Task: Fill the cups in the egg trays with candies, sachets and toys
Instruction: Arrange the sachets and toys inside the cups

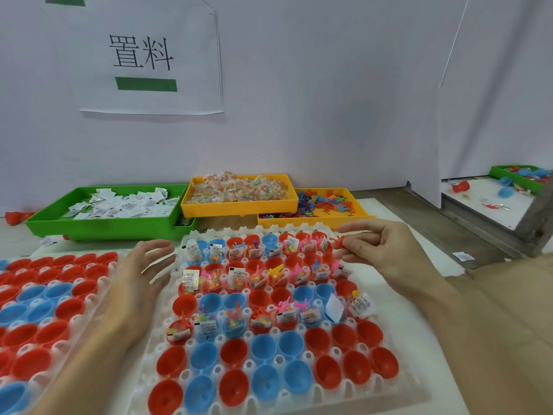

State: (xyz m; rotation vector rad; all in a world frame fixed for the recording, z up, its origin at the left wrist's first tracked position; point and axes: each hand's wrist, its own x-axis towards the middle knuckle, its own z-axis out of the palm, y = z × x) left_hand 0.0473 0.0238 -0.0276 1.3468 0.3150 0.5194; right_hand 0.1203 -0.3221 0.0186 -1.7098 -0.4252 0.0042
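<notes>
A white egg tray (191,351) lies in front of me, full of red and blue cups. Its far rows hold candy bags, white sachets and small plastic toys; the near rows look empty. My right hand (380,250) hovers over the tray's far right corner and pinches a small red toy (339,243). My left hand (143,271) rests with fingers spread at the tray's left edge, holding nothing. A second egg tray (98,298) of red and blue cups lies to the left.
At the back stand a green tray (98,227) of white sachets, a yellow tray (239,206) of candy bags and another yellow tray (314,220) of coloured toys. A wall with a paper sign rises behind. A green bin (520,175) with cups sits far right.
</notes>
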